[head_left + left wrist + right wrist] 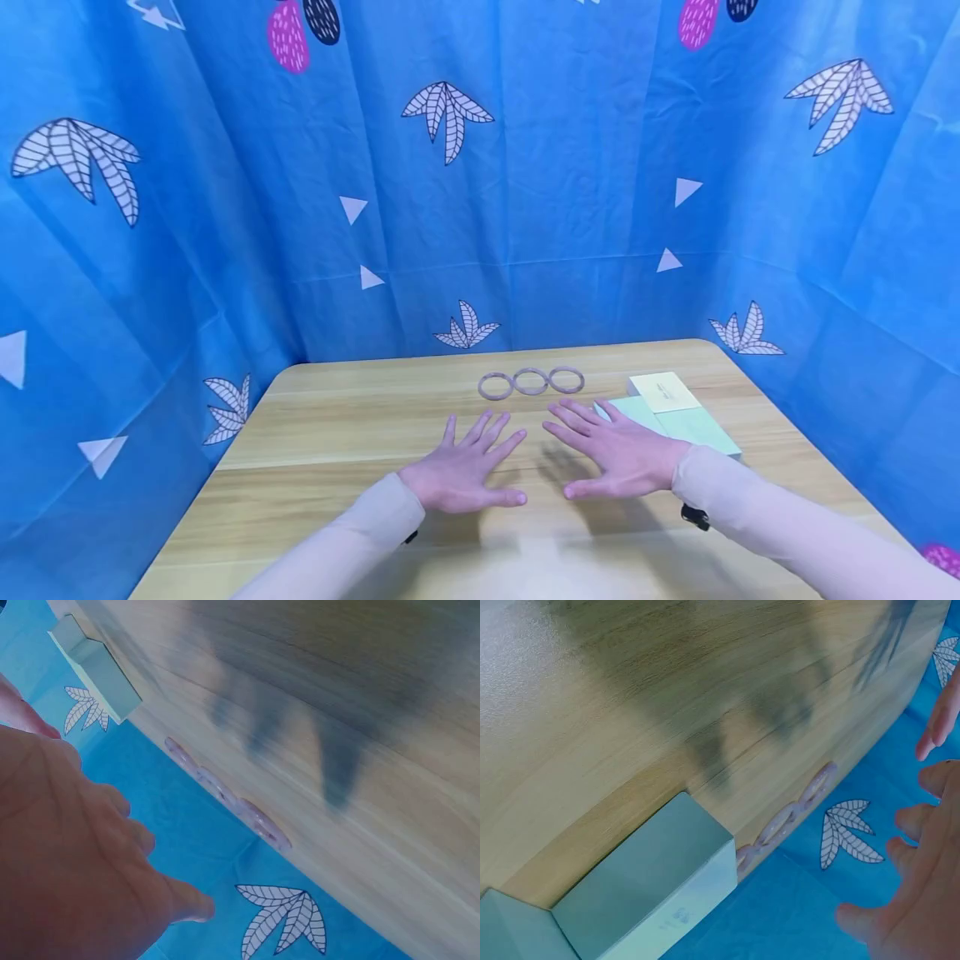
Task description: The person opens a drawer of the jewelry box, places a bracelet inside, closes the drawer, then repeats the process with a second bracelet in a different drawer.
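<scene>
While both hands hover palm-down with fingers spread, holding nothing, left hand [461,477] and right hand [618,454] flank bare wooden bench [315,442]. Just beyond their fingertips lie three pale rings [531,382] in a touching row; beside the right hand sits a mint-green box [693,427], closed.

A staged recording booth rather than a lived-in room is showing here: a blue cloth backdrop [525,208] printed with leaves and triangles is hanging round three sides. It is enclosing a plain wooden table [337,450] completely.
</scene>
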Action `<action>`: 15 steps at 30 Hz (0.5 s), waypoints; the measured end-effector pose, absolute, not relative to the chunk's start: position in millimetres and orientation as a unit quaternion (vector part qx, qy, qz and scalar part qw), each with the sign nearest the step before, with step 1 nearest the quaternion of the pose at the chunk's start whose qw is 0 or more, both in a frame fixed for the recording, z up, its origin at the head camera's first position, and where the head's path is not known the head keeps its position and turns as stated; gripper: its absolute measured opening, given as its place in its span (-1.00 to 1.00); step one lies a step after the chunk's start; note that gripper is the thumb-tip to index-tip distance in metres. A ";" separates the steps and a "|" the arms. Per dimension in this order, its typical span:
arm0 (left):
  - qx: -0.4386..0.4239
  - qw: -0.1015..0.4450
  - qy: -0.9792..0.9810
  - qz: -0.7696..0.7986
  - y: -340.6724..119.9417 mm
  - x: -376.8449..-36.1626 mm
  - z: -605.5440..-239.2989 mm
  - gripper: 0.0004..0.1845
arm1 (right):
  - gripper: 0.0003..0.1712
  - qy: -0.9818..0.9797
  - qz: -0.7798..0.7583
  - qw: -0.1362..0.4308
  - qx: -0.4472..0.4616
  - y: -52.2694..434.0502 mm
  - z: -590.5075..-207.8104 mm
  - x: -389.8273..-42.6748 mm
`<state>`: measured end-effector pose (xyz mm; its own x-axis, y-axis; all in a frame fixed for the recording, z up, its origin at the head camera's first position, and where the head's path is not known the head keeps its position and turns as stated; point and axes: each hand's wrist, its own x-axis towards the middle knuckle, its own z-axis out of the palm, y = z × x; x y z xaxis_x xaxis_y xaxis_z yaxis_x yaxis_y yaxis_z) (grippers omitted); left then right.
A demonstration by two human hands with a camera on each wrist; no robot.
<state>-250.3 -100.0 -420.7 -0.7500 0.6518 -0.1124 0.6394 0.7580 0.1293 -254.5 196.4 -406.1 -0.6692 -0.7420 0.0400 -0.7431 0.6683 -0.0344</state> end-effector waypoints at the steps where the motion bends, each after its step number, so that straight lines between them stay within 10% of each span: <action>1: 0.346 0.074 0.935 0.040 -99.9 -251.0 -421.1 -0.03 | 0.04 -0.913 0.025 0.013 0.407 196.7 -406.1 -254.6; 15: 0.366 0.069 0.927 0.048 -89.4 -260.3 -432.1 -0.09 | 0.02 -0.918 0.004 0.028 0.395 202.8 -403.0 -256.4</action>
